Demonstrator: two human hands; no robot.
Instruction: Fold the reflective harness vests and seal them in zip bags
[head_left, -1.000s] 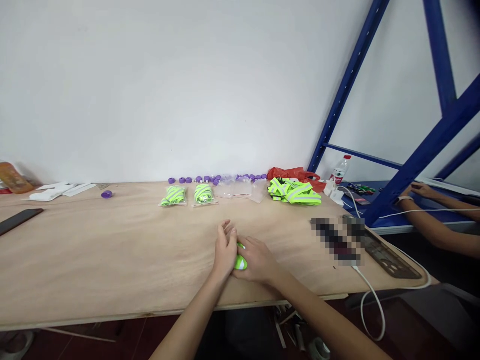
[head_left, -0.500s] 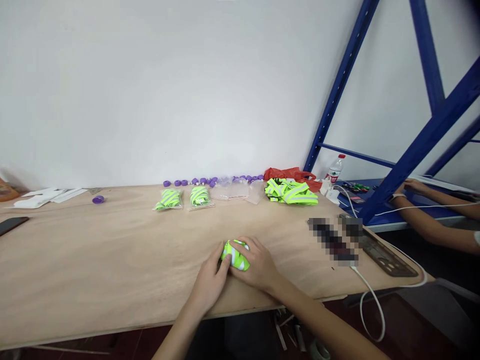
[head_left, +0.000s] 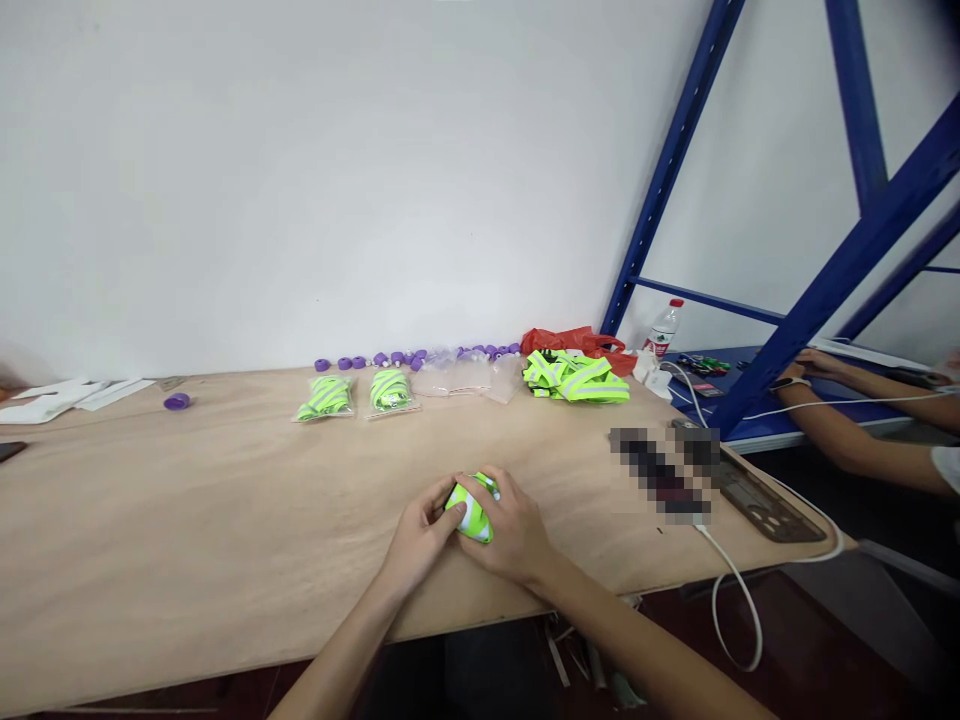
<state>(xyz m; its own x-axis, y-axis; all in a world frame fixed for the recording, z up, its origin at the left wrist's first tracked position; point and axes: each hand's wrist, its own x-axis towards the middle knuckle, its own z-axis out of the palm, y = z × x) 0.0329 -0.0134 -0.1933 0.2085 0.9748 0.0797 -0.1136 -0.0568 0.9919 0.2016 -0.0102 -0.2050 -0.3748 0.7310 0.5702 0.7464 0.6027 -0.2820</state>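
Near the front edge of the table, a bundle of neon yellow reflective strap [head_left: 475, 522] with silver-grey stripes is held between both hands. My left hand [head_left: 421, 532] grips it from the left, thumb pressed on its front face. My right hand [head_left: 516, 530] wraps over its right side, with fingers across the top. Part of the bundle is hidden under the fingers. Farther back lie two clear bags of similar strap, a left bag [head_left: 325, 397] and a right bag [head_left: 391, 390]. A loose heap of reflective strap [head_left: 577, 378] lies behind my right hand.
Clear plastic bags [head_left: 454, 374] and several purple rolls [head_left: 377, 359] line the wall. A red plastic bag [head_left: 574, 342] sits behind the heap. On the right are a phone case [head_left: 772, 505], a white cable [head_left: 731, 575] and a blue rack post [head_left: 810, 270]. Another person's arm [head_left: 847, 435] is beyond it.
The bundle has turned slightly between my fingers, and my left fingers have curled closer around its edge. The whole view has shifted a little, so the table items appear farther left.
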